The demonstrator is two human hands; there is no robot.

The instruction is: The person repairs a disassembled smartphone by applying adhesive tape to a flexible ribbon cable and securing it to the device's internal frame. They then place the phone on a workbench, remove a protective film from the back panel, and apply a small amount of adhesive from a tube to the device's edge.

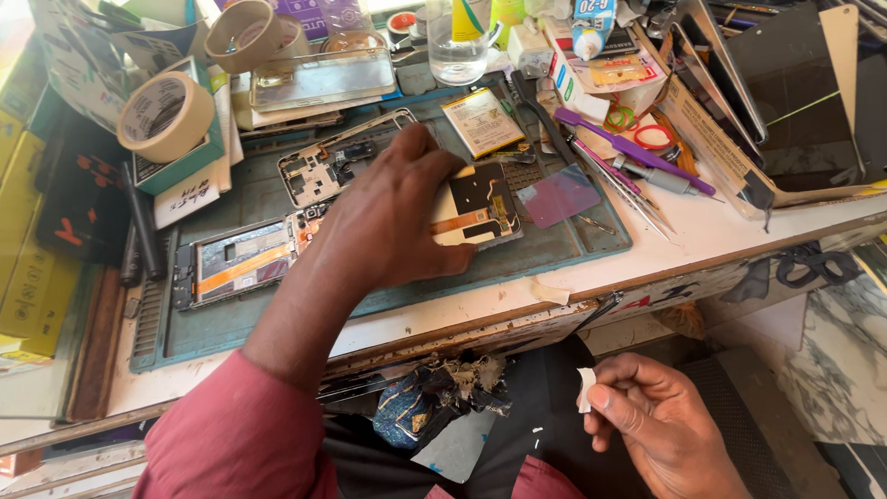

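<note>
While your right hand (647,416) sits low at about 5 o'clock, closed with thumb and fingers pinched on a small white scrap of tape (586,388), keep that pinch light so the sticky face does not fold onto itself. Just left of it, at 6 o'clock under the edge of the worktop (647,254), lies a crumpled blue rag (434,397) — well apart from the scrap, and best kept that way so lint stays off the adhesive.

Further out, your left hand (388,217) reaches across the green repair mat (277,323) near the centre, fingers curled down and pressing on the phone back panel (485,208) with its orange flex strip. It is holding the part flat rather than gripping it; press on the frame, not the ribbon, I would judge. At 9 o'clock on the mat lies an opened phone frame (236,263), and beyond your knuckles a bare midframe (323,166). A pink film square (557,196) rests just right of the panel, with tweezers (628,194) beside it at 2 o'clock.

Farthest, at 11 o'clock, two rolls of masking tape (166,115) stand on boxes — the nearest supply if this scrap spoils.
</note>
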